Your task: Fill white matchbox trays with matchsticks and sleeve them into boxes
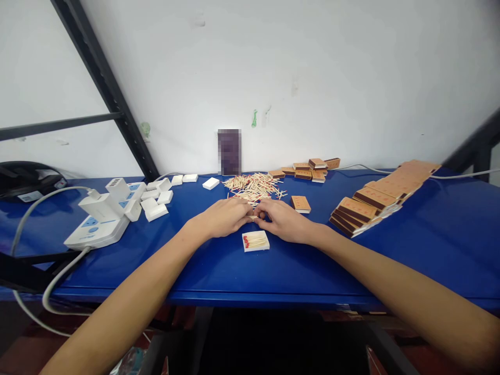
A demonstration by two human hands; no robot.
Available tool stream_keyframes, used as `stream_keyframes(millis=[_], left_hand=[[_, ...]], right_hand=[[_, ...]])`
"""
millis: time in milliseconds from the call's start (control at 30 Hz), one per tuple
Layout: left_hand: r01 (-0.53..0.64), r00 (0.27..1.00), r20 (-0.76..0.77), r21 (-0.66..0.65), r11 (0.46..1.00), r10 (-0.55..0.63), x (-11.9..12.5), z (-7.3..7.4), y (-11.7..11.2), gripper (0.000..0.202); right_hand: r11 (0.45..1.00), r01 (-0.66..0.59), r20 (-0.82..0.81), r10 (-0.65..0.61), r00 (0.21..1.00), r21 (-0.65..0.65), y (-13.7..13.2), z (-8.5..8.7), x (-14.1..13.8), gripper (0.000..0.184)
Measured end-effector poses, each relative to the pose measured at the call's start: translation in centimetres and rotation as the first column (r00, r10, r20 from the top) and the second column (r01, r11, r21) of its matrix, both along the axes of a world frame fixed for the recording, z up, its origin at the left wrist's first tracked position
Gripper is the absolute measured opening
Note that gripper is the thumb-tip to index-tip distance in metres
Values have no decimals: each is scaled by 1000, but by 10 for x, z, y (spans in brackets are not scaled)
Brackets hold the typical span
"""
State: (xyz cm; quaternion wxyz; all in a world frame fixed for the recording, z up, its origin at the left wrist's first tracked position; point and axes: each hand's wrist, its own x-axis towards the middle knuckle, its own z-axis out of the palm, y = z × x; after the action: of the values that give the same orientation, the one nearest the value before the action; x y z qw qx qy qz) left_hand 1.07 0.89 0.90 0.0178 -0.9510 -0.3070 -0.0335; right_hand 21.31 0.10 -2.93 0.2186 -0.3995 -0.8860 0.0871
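My left hand [228, 216] and my right hand [283, 221] meet in front of a loose heap of red-tipped matches [253, 183]. Both are closed, fingertips pinching a few matches [253, 217] between them; how many is hidden by the fingers. Just below, nearer me, lies a white matchbox tray [265, 247] partly filled with matches, their red heads to the left. To the right of my right hand sits a single orange-brown matchbox [300, 203].
Several white trays [156, 211] lie at the left beside a white power strip [97, 237] with plugged-in chargers and cables. Matchboxes are piled at the back [302, 167], and a long row of matchboxes [386, 192] stretches along the right. A pixelated dark panel [229, 152] leans on the wall.
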Motion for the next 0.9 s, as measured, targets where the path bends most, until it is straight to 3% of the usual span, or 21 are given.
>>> stream_keyframes(millis=[333, 567, 733, 900], left_hand=[[-20, 996, -89, 72, 997, 27, 7, 0, -8, 23], [-11, 997, -76, 13, 1000, 12, 7, 0, -8, 22], [17, 1000, -8, -43, 999, -17, 5, 9, -15, 21], [114, 991, 95, -172, 979, -98, 1, 26, -30, 24]], right_hand=[[1000, 21, 54, -20, 998, -20, -2, -1, 5, 9], [1000, -4, 85, 5, 996, -8, -6, 1, 4, 8], [998, -56, 27, 57, 998, -23, -11, 18, 8, 6], [956, -164, -34, 160, 986, -244, -26, 41, 15, 9]])
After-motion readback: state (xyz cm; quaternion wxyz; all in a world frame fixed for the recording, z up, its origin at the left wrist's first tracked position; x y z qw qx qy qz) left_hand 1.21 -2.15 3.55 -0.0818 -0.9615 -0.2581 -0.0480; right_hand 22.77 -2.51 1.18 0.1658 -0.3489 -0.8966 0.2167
